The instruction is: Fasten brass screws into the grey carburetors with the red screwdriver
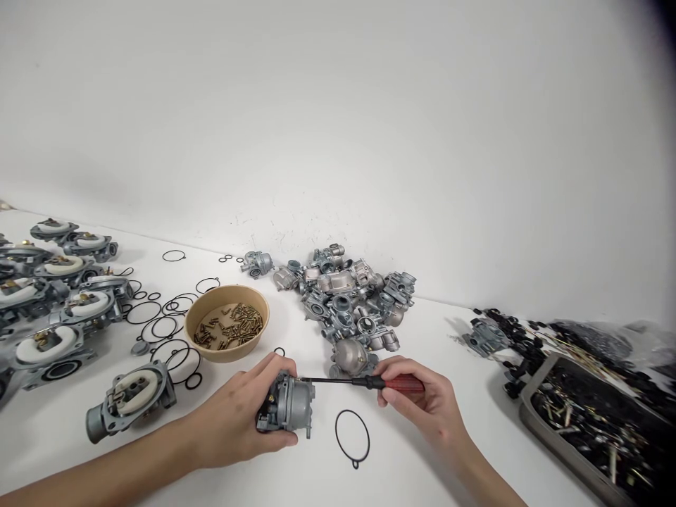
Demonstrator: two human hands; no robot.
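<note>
Two bare hands meet low on a white worktable [317, 486], where the left hand [240, 415] is clamped around a small grey carburetor [289, 405] held just above the surface. The right hand [422, 405] pinches the red handle of a screwdriver [370, 382], its black shaft level and its tip at the carburetor's upper edge. A screw there appears to be the step in hand; which way it turns cannot be told. Keeping the tip seated calls for a firm left-hand hold and a straight shaft. A black gasket ring [355, 463] lies between the wrists. Behind sit a bowl of brass screws [227, 354] and a heap of carburetor bodies [348, 303].
</note>
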